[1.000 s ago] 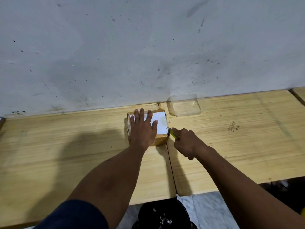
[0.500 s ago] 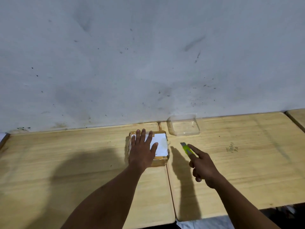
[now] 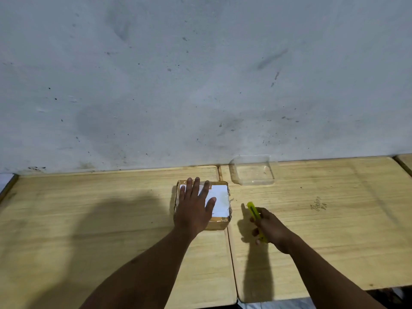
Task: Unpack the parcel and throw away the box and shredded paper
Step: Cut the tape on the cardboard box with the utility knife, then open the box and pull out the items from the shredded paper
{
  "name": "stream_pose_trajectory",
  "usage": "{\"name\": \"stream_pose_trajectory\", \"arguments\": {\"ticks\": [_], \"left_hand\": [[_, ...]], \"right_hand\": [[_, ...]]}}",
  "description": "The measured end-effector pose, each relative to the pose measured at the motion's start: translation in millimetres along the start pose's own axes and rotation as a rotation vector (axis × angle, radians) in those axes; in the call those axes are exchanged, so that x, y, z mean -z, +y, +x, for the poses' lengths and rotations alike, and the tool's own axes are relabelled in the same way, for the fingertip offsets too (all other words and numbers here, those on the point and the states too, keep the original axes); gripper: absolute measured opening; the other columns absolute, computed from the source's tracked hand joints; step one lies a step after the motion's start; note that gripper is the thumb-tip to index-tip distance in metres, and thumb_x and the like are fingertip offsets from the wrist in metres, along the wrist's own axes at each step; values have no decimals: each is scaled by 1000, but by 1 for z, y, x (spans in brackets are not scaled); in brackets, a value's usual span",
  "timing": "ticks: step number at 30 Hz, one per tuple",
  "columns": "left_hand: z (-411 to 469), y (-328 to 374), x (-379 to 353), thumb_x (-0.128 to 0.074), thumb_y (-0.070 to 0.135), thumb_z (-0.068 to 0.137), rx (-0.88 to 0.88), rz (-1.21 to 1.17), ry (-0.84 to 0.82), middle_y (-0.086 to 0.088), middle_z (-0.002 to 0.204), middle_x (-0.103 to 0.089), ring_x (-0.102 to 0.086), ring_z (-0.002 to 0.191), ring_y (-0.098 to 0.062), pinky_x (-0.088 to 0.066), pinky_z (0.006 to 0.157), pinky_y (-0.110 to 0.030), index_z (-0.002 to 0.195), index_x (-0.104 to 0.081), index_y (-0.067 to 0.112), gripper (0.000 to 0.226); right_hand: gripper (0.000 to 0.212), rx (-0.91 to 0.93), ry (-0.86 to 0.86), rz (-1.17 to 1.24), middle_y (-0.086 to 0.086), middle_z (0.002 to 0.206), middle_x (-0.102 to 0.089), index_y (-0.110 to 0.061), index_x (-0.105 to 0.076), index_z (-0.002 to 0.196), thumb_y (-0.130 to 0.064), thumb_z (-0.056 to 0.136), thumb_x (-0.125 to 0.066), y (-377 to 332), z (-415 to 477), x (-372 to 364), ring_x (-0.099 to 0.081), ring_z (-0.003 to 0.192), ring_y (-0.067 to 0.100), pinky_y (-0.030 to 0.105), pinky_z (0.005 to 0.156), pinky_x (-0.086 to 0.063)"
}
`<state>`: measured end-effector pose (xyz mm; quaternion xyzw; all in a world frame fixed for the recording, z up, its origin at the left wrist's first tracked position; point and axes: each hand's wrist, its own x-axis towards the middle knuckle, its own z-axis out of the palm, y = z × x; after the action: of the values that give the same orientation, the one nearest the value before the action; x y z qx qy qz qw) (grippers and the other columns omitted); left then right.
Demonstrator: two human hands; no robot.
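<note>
A small brown cardboard parcel (image 3: 219, 205) with a white label and clear tape lies on the wooden table (image 3: 111, 219), close to the seam between two tabletops. My left hand (image 3: 195, 206) rests flat on its top with fingers spread, covering the left half. To the right of the parcel, my right hand (image 3: 270, 229) grips a yellow utility knife (image 3: 254, 211), tip pointing away from me, a short gap from the box's right side. The parcel is closed.
A clear plastic container (image 3: 253, 172) sits by the stained white wall (image 3: 200, 74), behind and to the right of the parcel. A second tabletop (image 3: 334, 219) adjoins on the right, and a third one's corner (image 3: 405, 161) shows at far right.
My right hand with the knife has pulled away from the parcel's right edge and now hovers to its right. The camera tilted up, losing the dark bin below the table.
</note>
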<state>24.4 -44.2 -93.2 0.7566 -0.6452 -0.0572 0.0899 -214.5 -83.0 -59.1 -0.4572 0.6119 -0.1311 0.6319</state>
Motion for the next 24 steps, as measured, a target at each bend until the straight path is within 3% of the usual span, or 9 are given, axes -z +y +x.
{"name": "stream_pose_trajectory", "arguments": {"ticks": [3,5,7,10,12,14,18,21,24], "left_hand": [[3,4,5,-1,58,94,23,-3,-38,-7,165,-5,8,152,-27,0,123,-47,156,-17,27,71],[4,12,9,-12,60,97,66,-41,-60,-8,165,-2,11,151,-27,5,122,-49,156,-16,26,68],[3,26,14,-18,73,91,116,-85,-90,-7,165,4,16,150,-26,12,119,-53,157,-11,21,84],[1,42,15,-18,94,70,169,-71,-166,-6,164,14,23,148,-27,15,114,-61,157,2,14,120],[1,45,13,-25,94,68,173,-46,-189,-8,164,16,24,148,-29,13,114,-64,156,7,12,125],[3,42,14,-34,90,72,154,-66,-204,-9,164,16,24,148,-31,11,114,-65,156,6,11,122],[6,28,20,-45,83,74,14,-53,-236,-6,165,11,21,149,-29,10,116,-63,156,1,13,117],[2,5,24,-54,82,71,-179,-63,-250,-2,166,6,19,150,-22,10,118,-58,157,-3,17,119],[-9,-30,25,-49,90,63,-278,-35,-129,-1,166,2,13,151,-21,6,118,-58,157,-7,23,123]], "right_hand": [[15,-14,123,-88,19,98,-58,-9,-62,107,-8,96,-51,13,15,4,-57,64,26,34,48,-54],[20,-7,227,-173,16,105,-65,-11,-67,110,-13,93,-57,20,26,5,-63,77,28,37,59,-58],[23,11,306,-357,10,113,-69,-15,-70,112,-18,90,-61,25,32,6,-64,99,29,31,77,-51],[21,4,356,-518,10,114,-71,-19,-71,108,-24,91,-61,25,33,3,-64,106,30,28,80,-46],[25,40,396,-584,11,113,-70,-20,-70,111,-33,91,-61,19,33,-1,-65,104,31,30,78,-48],[34,202,436,-571,10,118,-65,-21,-65,121,-37,92,-63,9,36,-9,-63,106,29,32,81,-48],[34,575,314,-315,-5,124,-61,-23,-59,131,-21,97,-59,-34,39,-39,-60,106,15,28,87,-48],[38,642,125,-440,-7,118,-65,-24,-62,130,-17,93,-64,-45,38,-52,-61,100,13,33,90,-52],[39,719,115,-557,-2,105,-68,-28,-65,126,-28,87,-65,-26,31,-61,-64,89,15,37,84,-53]]}}
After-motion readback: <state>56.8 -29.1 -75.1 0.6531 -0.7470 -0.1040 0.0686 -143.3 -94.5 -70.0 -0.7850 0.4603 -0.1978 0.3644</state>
